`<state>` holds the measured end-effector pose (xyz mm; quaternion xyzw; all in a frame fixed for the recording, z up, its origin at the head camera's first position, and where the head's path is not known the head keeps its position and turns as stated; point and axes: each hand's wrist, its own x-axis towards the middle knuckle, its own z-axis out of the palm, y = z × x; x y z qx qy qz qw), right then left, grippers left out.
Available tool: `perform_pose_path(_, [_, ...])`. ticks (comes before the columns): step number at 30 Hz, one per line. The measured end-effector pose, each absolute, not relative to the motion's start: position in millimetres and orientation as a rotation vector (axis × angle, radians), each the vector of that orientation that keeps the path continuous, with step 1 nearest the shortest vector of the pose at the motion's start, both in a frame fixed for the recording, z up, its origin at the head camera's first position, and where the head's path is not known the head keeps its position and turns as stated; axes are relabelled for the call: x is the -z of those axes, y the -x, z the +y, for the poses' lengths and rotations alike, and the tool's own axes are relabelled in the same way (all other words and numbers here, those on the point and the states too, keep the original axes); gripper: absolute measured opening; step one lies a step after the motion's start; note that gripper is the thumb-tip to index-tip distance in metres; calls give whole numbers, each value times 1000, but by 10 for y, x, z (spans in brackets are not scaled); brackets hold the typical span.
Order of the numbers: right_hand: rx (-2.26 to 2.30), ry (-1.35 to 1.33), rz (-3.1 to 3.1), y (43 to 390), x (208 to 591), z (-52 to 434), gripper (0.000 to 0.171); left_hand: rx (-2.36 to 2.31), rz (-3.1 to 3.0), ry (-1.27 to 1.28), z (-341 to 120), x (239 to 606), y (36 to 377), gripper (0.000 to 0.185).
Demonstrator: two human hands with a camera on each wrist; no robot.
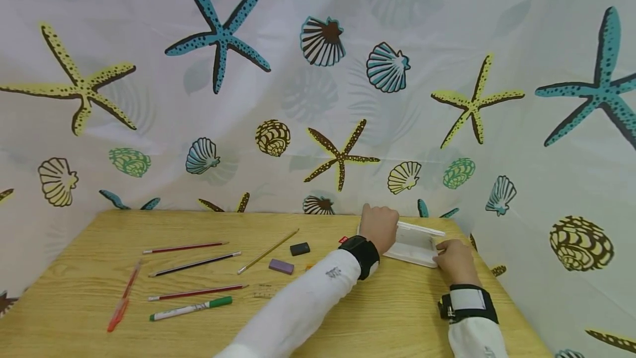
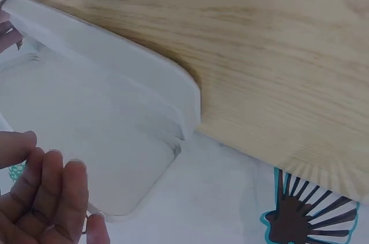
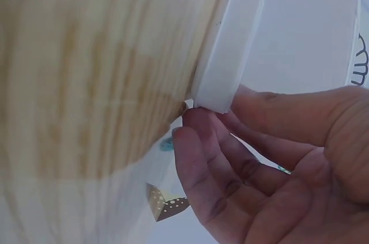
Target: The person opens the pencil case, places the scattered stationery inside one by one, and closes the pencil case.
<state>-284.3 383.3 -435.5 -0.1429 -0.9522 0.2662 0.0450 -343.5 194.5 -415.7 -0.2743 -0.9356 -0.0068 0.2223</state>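
White plastic case [image 1: 414,245]: my 2 hands, left [image 1: 380,227] and right [image 1: 454,259], grip its ends near the table [image 1: 397,314] corner; any slip likely drops it.

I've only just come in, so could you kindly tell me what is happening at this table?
A person in white sleeves has both hands on a white plastic case at the far right of the wooden table. The left hand is on its left end, and the right hand pinches its near right corner with thumb and fingers. Pencils, a green-capped marker, a red pen and two erasers lie untouched to the left.
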Motion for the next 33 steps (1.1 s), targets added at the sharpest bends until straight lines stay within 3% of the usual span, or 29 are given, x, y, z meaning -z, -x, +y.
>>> perform_pose_path(8, [-779, 408, -2920, 2886, 4377, 3866, 37, -74, -2533, 746, 1902, 4253, 3525, 10])
perform_pose_path(24, [-847, 430, -2942, 2930, 4359, 3850, 42, 86, -2842, 761, 1706, 4617, 3780, 37])
perform_pose_path(33, [-835, 458, -2948, 2911, 4342, 3842, 42, 129, -3059, 799, 1692, 4394, 3679, 45])
